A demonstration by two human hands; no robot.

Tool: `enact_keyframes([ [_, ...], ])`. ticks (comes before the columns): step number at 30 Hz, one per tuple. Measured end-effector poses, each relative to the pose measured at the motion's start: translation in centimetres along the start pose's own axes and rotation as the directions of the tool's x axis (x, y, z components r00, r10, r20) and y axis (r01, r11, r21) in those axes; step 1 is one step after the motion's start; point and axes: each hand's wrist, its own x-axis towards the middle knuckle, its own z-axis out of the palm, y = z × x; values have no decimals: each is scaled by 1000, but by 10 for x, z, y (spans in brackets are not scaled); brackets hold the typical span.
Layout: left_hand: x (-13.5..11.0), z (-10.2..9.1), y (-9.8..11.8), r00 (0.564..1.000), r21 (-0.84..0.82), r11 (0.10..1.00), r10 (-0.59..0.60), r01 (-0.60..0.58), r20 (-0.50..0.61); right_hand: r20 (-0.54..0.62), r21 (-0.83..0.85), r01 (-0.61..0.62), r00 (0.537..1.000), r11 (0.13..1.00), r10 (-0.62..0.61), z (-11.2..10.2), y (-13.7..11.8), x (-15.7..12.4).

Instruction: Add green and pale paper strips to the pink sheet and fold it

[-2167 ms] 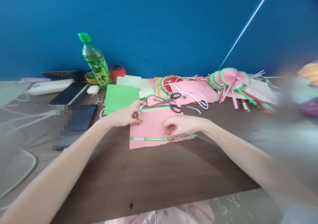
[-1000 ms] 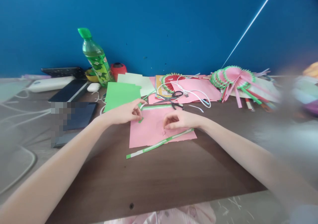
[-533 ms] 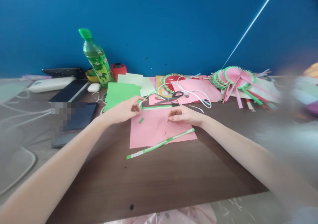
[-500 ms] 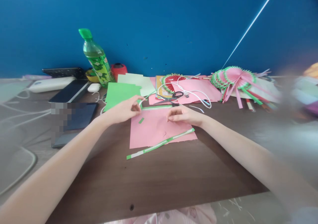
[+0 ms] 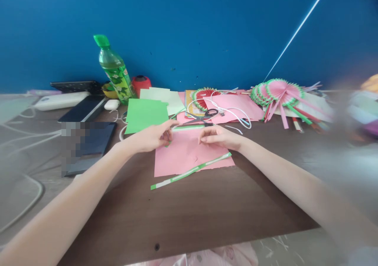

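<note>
My left hand [image 5: 158,135] is over the left side of a pink paper sheet [image 5: 180,159], its fingers bent and closing at a small green paper scrap [image 5: 167,144] that they mostly cover. On the sheet's right side rests my right hand [image 5: 220,137], fingers curled together; whatever they may hold is hidden. A green paper strip with white patches [image 5: 186,174] lies slantwise across the sheet's near edge and onto the table. Along the far edge of the sheet runs another green and white strip [image 5: 189,128]. Just behind are black scissors [image 5: 201,118].
Green paper [image 5: 146,114] lies at back left, before a tilted green bottle [image 5: 118,75]. A white cable [image 5: 246,116] loops over pink papers [image 5: 236,106]. Folded pink-and-green paper fans [image 5: 280,93] sit at back right. Dark flat devices [image 5: 100,140] lie left of my arm.
My left hand has come down and slightly right, onto the small green scrap that lay uncovered before. My right hand, the pink sheet and the long strip have stayed in place.
</note>
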Motion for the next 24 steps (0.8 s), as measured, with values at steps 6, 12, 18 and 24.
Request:
enact_keyframes([
  [6,-1,1,0,1000,-6,1000,8,-8,5,11,40,4,1000,999,-5,0,1,0],
  [12,-3,-3,2,996,-31,999,13,-15,-86,1,122,-14,1000,992,14,1,2,0],
  [18,-3,-22,-18,894,-29,995,-102,100,-436,-13,184,-6,1000,983,8,0,2,1],
  [24,-3,-24,-40,807,162,948,-136,275,-574,-20,209,-5,1000,978,10,1,2,1],
])
